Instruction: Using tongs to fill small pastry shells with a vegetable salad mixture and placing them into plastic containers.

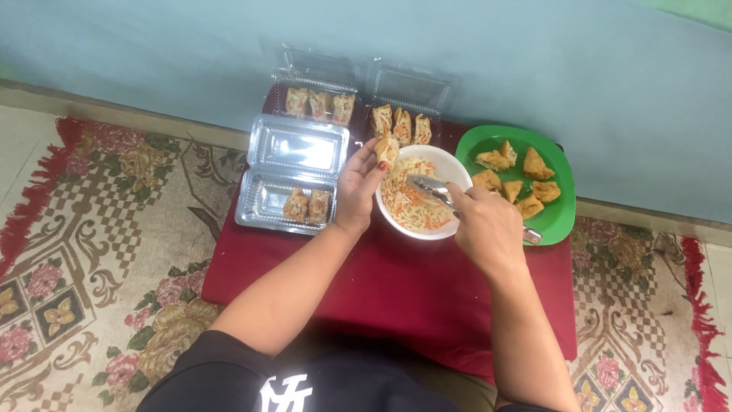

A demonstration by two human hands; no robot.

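A pale blue wall (534,69) rises behind a low worktop (396,297) draped in dark red cloth, set on a patterned floral rug (91,275) over light floor tiles (23,145).

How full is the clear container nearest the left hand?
Partly full. The clear container lies open, lid flat behind it, with two stuffed pieces at its right end; the rest of the base is bare.

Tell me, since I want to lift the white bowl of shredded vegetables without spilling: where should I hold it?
Take the white bowl at its bare far rim, coming from above and the wall side. The near rim is crowded by the left hand holding a fried piece and the right hand with metal tongs.
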